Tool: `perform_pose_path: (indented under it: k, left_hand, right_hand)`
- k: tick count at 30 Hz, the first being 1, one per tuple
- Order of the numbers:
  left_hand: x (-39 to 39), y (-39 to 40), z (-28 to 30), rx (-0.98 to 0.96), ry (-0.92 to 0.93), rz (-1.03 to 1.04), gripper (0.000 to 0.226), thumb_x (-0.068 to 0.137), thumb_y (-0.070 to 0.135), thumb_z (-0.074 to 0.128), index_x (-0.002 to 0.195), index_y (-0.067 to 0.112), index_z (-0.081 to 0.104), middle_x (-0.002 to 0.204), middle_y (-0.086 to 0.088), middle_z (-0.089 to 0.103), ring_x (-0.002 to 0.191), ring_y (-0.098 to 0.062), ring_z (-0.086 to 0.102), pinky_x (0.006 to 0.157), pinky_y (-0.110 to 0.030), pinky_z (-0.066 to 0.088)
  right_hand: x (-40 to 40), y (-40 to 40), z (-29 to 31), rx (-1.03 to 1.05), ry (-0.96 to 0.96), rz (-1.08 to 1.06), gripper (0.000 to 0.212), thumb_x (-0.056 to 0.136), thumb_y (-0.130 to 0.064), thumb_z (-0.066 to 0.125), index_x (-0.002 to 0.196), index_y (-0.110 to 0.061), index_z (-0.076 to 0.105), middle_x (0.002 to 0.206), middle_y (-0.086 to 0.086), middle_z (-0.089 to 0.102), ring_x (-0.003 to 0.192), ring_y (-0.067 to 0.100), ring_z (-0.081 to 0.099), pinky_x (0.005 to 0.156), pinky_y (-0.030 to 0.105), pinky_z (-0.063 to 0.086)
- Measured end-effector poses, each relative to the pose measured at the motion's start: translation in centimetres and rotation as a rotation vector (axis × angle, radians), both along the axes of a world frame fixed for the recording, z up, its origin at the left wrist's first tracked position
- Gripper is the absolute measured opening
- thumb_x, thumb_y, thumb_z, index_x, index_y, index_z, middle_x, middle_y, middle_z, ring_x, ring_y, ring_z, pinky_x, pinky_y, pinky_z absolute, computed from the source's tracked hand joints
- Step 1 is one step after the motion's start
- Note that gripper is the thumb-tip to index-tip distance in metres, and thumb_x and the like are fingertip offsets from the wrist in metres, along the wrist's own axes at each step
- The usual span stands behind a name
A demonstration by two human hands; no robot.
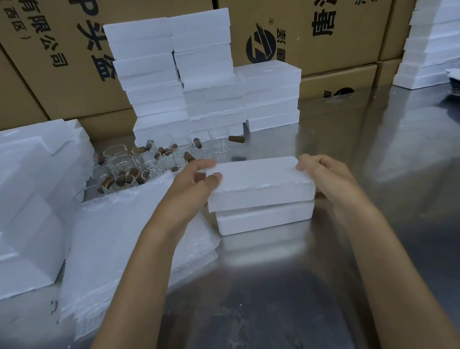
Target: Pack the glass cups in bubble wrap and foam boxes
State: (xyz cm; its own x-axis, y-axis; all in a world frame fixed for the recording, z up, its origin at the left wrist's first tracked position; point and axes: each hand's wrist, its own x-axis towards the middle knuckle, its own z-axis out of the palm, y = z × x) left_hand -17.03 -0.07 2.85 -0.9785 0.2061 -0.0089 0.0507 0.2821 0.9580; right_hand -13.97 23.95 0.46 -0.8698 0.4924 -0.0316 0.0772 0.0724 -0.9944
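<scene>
A shiny steel table [342,262] fills the head view, backed by a wall of brown cardboard cartons [306,14] with printing that runs out of the picture. Against the cartons stand stacked foam boxes [200,74] in three uneven columns. At the table's middle a foam lid [257,183] sits on a foam box base [266,218], slightly askew, with a thin gap showing along the near edge; what lies inside is hidden. The left hand [193,186] grips the lid's left end, thumb on top and fingers curled over the far corner. The right hand [326,174] holds the right end, fingers curled at the top edge; its thumb cannot be seen. Behind the left hand, glass cups [144,162] with brown handles crowd together, their outlines hard to separate. A pile of bubble wrap sheets [123,239] lies left of the box, partly under the left forearm. Foam blocks [17,207] at far left and a foam stack [438,30] at far right are cut off by the edges.
</scene>
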Motion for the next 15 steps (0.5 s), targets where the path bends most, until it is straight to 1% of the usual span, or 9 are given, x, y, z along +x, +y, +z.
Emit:
perform_pose_path:
  k: [3,7,11,13,15]
  left_hand:
    - [0.2,-0.1,0.1,0.056,0.049,0.039,0.027,0.093,0.029,0.068,0.118,0.037,0.064,0.126,0.001,0.055,0.114,-0.017,0.059,0.101,-0.036,0.049]
    - [0.1,-0.2,0.3,0.074,0.086,0.028,0.030,0.087,0.028,0.075,0.114,0.039,0.067,0.123,0.004,0.055,0.113,-0.016,0.060,0.096,-0.029,0.050]
    - [-0.2,-0.2,-0.3,0.042,0.066,0.007,0.033,0.088,0.026,0.073,0.115,0.042,0.065,0.124,0.007,0.055,0.115,-0.019,0.060,0.097,-0.029,0.047]
    - [-0.4,-0.1,-0.8,0.030,0.053,0.010,0.033,0.091,0.024,0.070,0.119,0.042,0.062,0.123,0.010,0.053,0.118,-0.017,0.057,0.099,-0.029,0.046]
    - [-0.4,0.2,-1.1,0.057,-0.007,-0.010,0.033,0.095,0.024,0.066,0.122,0.041,0.060,0.124,0.010,0.053,0.115,-0.014,0.058,0.098,-0.031,0.049]
  right_hand:
    - [-0.1,-0.1,0.0,0.031,0.043,0.002,0.021,0.084,-0.028,0.067,0.094,-0.009,0.067,0.082,-0.006,0.058,0.067,0.008,0.049,0.062,0.022,0.039]
    - [-0.3,-0.1,0.0,0.045,0.088,-0.017,0.015,0.080,-0.029,0.071,0.086,-0.019,0.061,0.079,-0.008,0.053,0.066,0.006,0.046,0.060,0.021,0.035]
    - [-0.6,-0.2,-0.5,0.046,0.096,-0.031,0.017,0.080,-0.028,0.073,0.088,-0.020,0.060,0.077,-0.010,0.053,0.065,0.005,0.047,0.058,0.019,0.034]
    - [-0.7,-0.4,-0.8,0.016,0.099,-0.023,0.019,0.081,-0.029,0.072,0.092,-0.020,0.060,0.082,-0.009,0.056,0.068,0.005,0.050,0.061,0.020,0.036]
    - [-0.7,-0.5,-1.1,-0.012,0.092,-0.021,0.020,0.081,-0.031,0.071,0.094,-0.021,0.060,0.088,-0.008,0.058,0.074,0.007,0.053,0.063,0.021,0.038]
